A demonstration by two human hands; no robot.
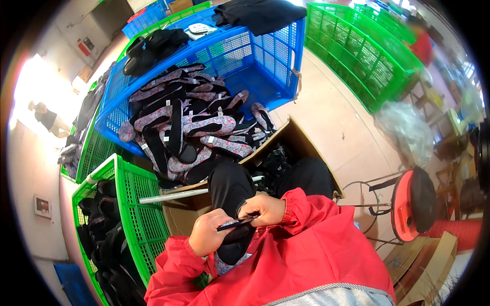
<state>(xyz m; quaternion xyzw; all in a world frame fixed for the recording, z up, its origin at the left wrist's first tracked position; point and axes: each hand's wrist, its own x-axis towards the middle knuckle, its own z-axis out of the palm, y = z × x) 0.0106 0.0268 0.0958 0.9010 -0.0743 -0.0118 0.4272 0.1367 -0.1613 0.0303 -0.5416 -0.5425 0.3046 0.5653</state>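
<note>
A slim black strip was above the person's lap, pinched between the fingers of the left hand and the right hand. Beyond the knees, floral-and-black footwear lay heaped at a blue mesh crate.

grips 2; red stool 1; white rod 1; floral slippers 10+

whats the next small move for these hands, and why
Probably steady the thin dark piece with the left hand while the right hand slightly adjusts its other end: both hands appear to grip it, close together. Exactly what it is, I cannot tell.
</note>
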